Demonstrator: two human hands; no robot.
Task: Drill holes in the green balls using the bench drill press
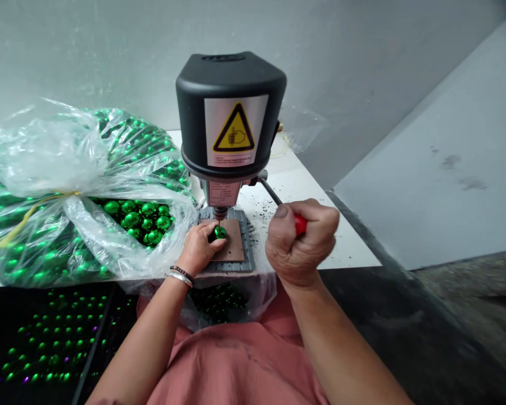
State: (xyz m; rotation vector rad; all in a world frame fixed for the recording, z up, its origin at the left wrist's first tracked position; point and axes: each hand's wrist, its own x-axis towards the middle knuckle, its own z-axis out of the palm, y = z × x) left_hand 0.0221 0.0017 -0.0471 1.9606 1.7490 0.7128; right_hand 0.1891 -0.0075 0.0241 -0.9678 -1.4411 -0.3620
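Note:
My left hand pinches a shiny green ball on a brown board. The board lies on the grey base of a small drill press. Directly over the ball is the drill chuck, its thin bit reaching down to the ball's top; whether it has entered the ball I cannot tell. My right hand is closed around the red knob of the press's feed lever, to the right of the machine.
A clear plastic bag full of green balls, tied with yellow string, fills the table's left side. Its torn opening shows loose balls. Dark shavings litter the white table. Another bag with green pieces rests in my lap. Walls stand behind and right.

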